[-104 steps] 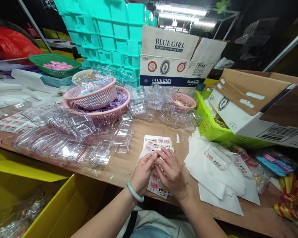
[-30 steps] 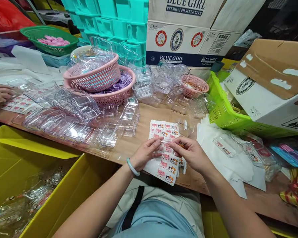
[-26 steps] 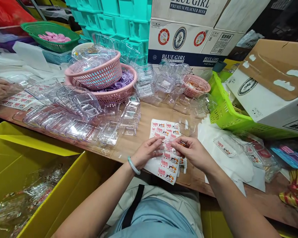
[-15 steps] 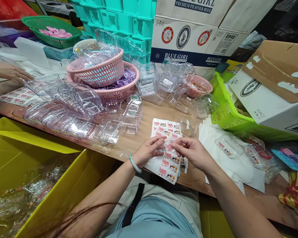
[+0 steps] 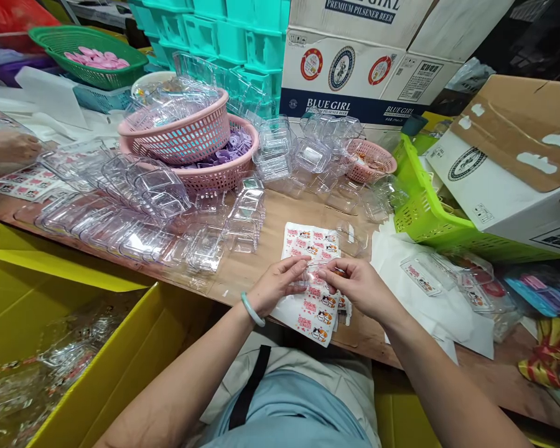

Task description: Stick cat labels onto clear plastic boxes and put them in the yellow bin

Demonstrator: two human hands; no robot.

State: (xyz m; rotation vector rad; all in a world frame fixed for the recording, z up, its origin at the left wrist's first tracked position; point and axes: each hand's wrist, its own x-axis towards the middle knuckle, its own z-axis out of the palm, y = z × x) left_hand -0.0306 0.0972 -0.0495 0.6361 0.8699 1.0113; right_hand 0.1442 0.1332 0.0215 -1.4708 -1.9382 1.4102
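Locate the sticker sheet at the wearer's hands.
In the head view, the sticker sheet lies just right of centre, partly hidden by the left hand and right hand, with the white papers to its right.

A long wooden surface (image 5: 508, 382) runs across the scene, its middle covered by a brown sheet (image 5: 280, 208), its reddish-brown wood bare toward the near right. Beyond it, left of centre, teal crates (image 5: 210, 34) rise in a stack past the upper edge of view. Right of them stands a tall white carton (image 5: 354, 93) with a navy band. The far right corner (image 5: 536, 37) sinks into near-black. A slim pale pole (image 5: 70, 12) slants at the far left. Light falls brightly over the surface, while deep shadow lies under its near edge.
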